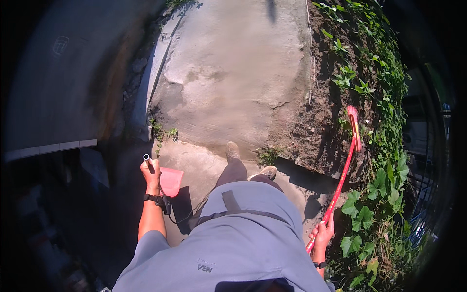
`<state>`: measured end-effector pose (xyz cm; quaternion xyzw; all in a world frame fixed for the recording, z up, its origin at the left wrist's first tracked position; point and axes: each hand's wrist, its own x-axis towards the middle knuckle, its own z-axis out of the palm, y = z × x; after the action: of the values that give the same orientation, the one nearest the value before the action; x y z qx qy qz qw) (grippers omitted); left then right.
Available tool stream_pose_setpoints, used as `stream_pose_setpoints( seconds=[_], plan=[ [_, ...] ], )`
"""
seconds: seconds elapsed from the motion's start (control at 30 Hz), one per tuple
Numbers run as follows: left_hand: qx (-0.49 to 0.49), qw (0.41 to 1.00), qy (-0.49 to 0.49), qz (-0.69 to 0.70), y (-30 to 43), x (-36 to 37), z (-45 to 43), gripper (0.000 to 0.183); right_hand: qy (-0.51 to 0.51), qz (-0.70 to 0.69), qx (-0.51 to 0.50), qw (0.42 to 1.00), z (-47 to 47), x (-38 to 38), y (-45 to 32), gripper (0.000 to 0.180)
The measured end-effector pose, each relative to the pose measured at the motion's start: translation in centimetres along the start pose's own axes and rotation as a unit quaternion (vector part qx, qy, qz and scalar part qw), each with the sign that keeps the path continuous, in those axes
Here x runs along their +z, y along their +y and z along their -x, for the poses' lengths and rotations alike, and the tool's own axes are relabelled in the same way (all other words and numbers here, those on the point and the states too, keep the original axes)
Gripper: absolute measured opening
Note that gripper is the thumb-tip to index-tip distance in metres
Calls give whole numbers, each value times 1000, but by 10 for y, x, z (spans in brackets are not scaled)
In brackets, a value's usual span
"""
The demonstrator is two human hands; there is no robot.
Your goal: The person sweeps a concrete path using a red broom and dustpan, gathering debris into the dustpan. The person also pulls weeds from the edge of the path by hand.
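My left hand (150, 174) is closed around an upright tubular handle (146, 157), its hollow end showing above the fist. Beside that hand, lower down, is a pink plastic dustpan (171, 181); my wrist and forearm cover part of it. On the other side, my right hand (322, 233) grips the red pole of a broom (339, 186). The pole slants up and away to a pink-red broom head (354, 126), which is over the soil strip at the right. Whether its bristles touch the soil I cannot tell.
A concrete path (237, 73) runs ahead, with a step or seam near my shoes (232, 151). Leafy vines (379, 91) and brown soil (321, 109) border it on the right. A low concrete edge (153, 73) lines the left. A cable (180, 221) hangs by my left wrist.
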<state>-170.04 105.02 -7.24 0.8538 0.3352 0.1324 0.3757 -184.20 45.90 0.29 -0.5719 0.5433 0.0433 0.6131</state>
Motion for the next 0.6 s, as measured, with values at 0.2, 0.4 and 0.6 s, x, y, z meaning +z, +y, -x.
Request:
stream_pose_setpoints(
  seconds=[0.2, 0.4, 0.6],
  plan=[
    [-159, 981, 19, 110, -44, -20, -35, 26, -120, 112, -11, 986, -16, 127, -56, 64],
    [-126, 965, -57, 221, -28, 16, -63, 29, -254, 215, -59, 941, -90, 293, -81, 64],
    [-29, 934, -123, 335, -21, 89, -93, 30, -284, 313, -134, 896, -168, 441, -103, 53]
  ],
)
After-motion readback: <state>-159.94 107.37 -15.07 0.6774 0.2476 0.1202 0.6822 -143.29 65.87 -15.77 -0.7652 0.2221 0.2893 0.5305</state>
